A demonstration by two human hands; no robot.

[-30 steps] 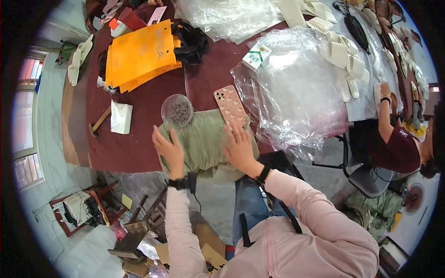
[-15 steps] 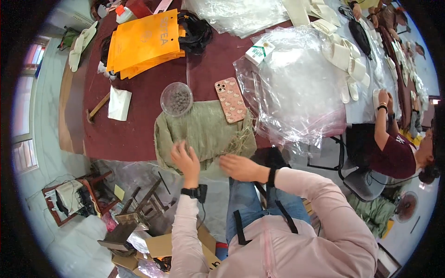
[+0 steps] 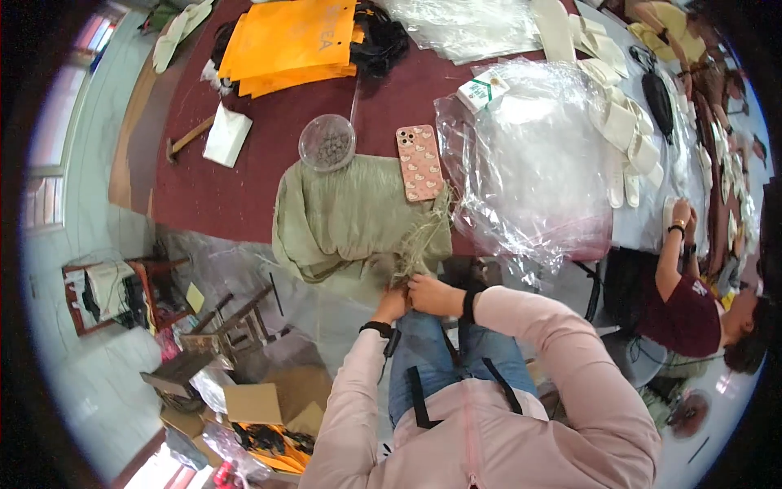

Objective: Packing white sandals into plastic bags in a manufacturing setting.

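At the table's front edge lies a crumpled olive-green cloth (image 3: 342, 212). A tangle of thin green strands (image 3: 423, 232) hangs down its right side. My left hand (image 3: 392, 303) and my right hand (image 3: 434, 294) are close together below the cloth, at the lower end of the strands. The fingers of my right hand are pinched on the strands. My left hand is closed too, but a blur at its fingertips hides what it grips. A clear round dish of small grey beads (image 3: 327, 143) and a pink patterned phone (image 3: 419, 163) rest at the cloth's far edge.
A hammer (image 3: 189, 140) and a white block (image 3: 227, 136) lie left on the maroon-covered table. Orange bags (image 3: 289, 45) are stacked behind. Clear plastic sleeves (image 3: 538, 155) with a small white box (image 3: 483, 90) lie right, near white slippers (image 3: 627, 130). Another person (image 3: 692, 310) sits at the right.
Both hands have drawn together below the cloth: my left hand moved right and nearer, my right slightly right. The fingers have closed at the strands. The view has shifted a little.
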